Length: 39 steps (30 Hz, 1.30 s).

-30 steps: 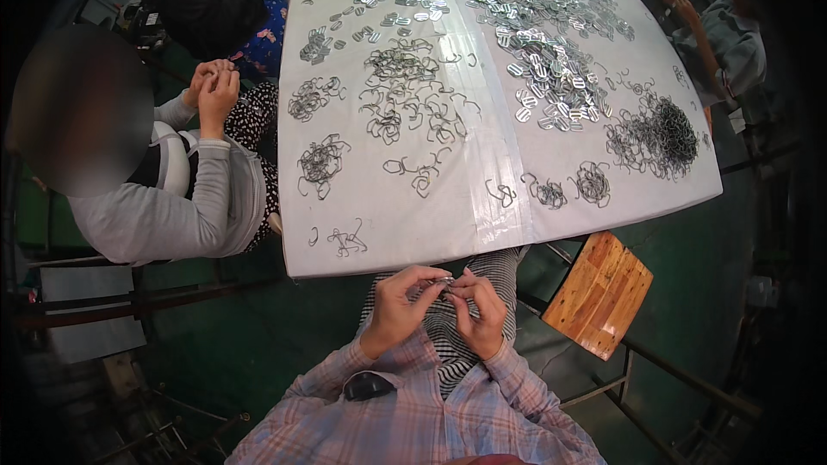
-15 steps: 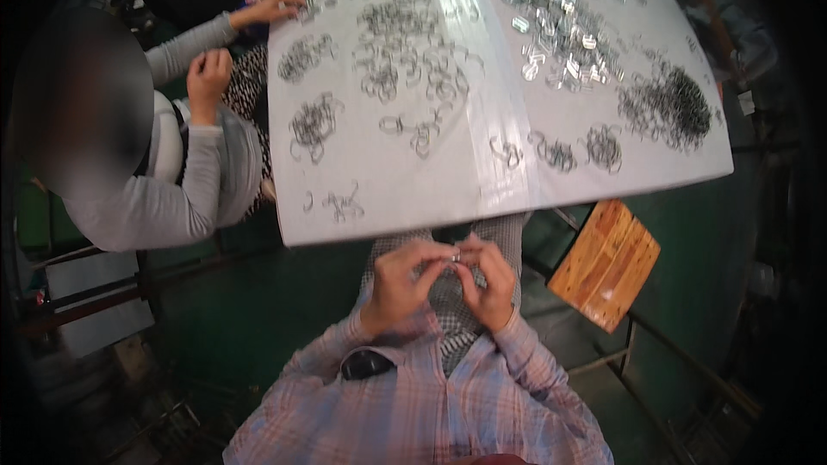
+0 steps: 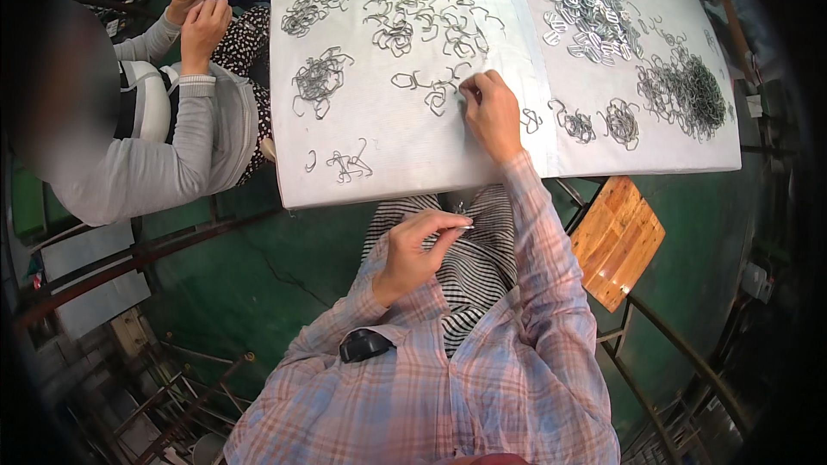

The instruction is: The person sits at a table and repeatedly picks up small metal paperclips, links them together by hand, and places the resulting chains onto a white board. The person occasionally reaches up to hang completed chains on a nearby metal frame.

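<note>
Bent grey wire hooks [image 3: 436, 90] beside the right hand [image 3: 495, 117]

White-covered table [image 3: 413, 158] leaves open room between these open-curved hooks and its near edge. Right fingertips nearly meet; I cannot tell whether they grip. Left hand [image 3: 413, 251] pinches a small silvery metal piece [image 3: 466, 226] before that edge.

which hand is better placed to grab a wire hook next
Likely the right hand: it is beside the wire hooks on the table, while the left hand pinches a small metal piece.
</note>
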Motion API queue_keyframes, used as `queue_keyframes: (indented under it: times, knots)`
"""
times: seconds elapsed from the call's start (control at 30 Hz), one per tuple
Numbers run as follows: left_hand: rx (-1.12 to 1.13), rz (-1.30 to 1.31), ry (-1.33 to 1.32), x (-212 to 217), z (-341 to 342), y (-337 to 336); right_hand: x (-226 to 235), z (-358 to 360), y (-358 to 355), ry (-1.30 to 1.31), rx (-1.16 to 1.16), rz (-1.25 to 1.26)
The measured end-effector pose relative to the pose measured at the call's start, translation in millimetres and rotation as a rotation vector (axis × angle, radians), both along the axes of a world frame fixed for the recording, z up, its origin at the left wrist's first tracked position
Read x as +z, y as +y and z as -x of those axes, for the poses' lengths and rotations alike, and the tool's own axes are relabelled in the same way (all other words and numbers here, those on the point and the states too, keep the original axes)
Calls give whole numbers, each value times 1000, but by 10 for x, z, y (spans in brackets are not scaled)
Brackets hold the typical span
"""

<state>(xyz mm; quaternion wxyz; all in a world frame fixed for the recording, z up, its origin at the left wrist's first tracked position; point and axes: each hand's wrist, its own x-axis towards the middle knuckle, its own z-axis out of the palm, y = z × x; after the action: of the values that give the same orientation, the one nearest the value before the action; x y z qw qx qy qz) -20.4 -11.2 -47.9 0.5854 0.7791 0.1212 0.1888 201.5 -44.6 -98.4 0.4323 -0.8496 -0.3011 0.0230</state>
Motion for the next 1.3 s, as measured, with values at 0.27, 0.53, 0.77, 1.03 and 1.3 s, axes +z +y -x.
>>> queue_keyframes:
  times: [0.27, 0.53, 0.77, 1.03, 1.3]
  knots:
    - [-8, -20, -25, 60, 21, 20, -38, -548, 119, -22, 22, 21]
    - [-28, 10, -17, 41, 59, -5, -174, -858, 264, -143, 459, 440]
    - [7, 58, 21, 50, 66, 53, 72, -324, -295, -171, 364, 280]
    - [97, 244, 40, -127, 53, -24, 798, 1068, -1075, 409, 198, -176]
    - [75, 319, 62, -123, 68, -35, 869, 1310, -1134, 237, 128, -173]
